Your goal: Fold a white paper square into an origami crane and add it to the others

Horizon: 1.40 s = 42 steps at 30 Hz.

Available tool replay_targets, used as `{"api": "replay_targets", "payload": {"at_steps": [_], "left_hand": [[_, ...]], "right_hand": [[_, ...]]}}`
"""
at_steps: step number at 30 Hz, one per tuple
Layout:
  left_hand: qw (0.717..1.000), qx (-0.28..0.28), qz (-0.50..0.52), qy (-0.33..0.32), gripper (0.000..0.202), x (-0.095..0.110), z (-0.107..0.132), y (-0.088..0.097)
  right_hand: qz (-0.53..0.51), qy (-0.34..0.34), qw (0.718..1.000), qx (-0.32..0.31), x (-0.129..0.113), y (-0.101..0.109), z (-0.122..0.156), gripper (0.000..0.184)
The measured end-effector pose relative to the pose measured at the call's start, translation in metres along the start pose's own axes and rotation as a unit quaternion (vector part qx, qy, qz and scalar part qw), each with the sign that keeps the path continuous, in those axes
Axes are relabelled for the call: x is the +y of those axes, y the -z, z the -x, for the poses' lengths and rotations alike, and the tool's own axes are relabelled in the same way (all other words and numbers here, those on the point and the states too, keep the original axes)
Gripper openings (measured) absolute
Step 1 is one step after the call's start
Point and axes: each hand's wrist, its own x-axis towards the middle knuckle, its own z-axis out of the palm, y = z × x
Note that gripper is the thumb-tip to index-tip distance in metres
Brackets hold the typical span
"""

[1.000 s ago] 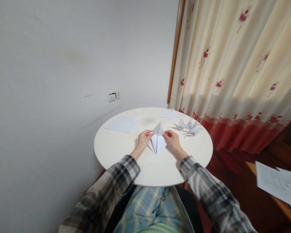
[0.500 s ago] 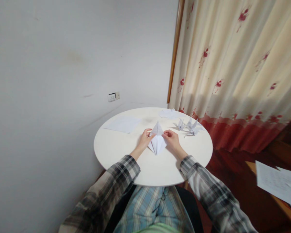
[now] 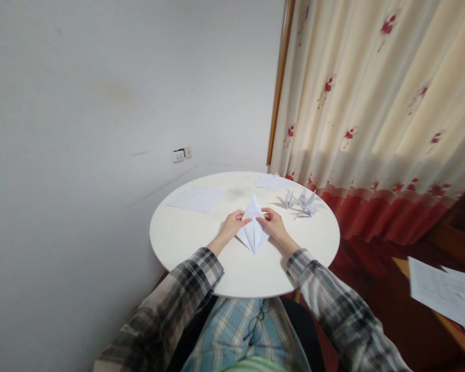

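Left hand [image 3: 233,225], right hand [image 3: 273,223] | pinching kite-shaped folded paper [image 3: 254,238] | seemingly matte | round tabletop [image 3: 186,236]

I see open tabletop [image 3: 251,279] at lower centre; the folded paper [image 3: 254,236], left hand [image 3: 232,223] and right hand [image 3: 274,223] bar the middle, and paper cranes [image 3: 307,208] block right of centre

A flowered curtain [image 3: 372,103] is hanging beside the white wall [image 3: 101,93], where a socket [image 3: 178,156] is showing; at right, papers [image 3: 434,289] are lying on a wooden surface [image 3: 402,264].
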Motion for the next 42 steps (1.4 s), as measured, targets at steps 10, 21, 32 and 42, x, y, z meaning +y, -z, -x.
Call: {"api": "replay_targets", "payload": {"at_steps": [10, 21, 32, 42], "left_hand": [[1.0, -0.023, -0.009, 0.001, 0.035, -0.005, 0.001, 0.0], [1.0, 0.001, -0.023, -0.02, 0.034, 0.001, 0.002, 0.0], [0.998, 0.014, -0.05, -0.038, 0.033, 0.0, 0.002, 0.0], [0.999, 0.026, -0.032, -0.025, 0.031, 0.0, 0.002, 0.001]], "right_hand": [[0.052, -0.002, 0.999, -0.003, -0.004, 0.0, 0.002, 0.032], [0.045, 0.01, 0.999, -0.02, 0.007, -0.001, -0.001, 0.026], [0.046, 0.008, 0.999, -0.022, 0.008, -0.001, -0.002, 0.024], [0.046, 0.005, 0.999, -0.019, 0.006, -0.001, -0.001, 0.024]]}}
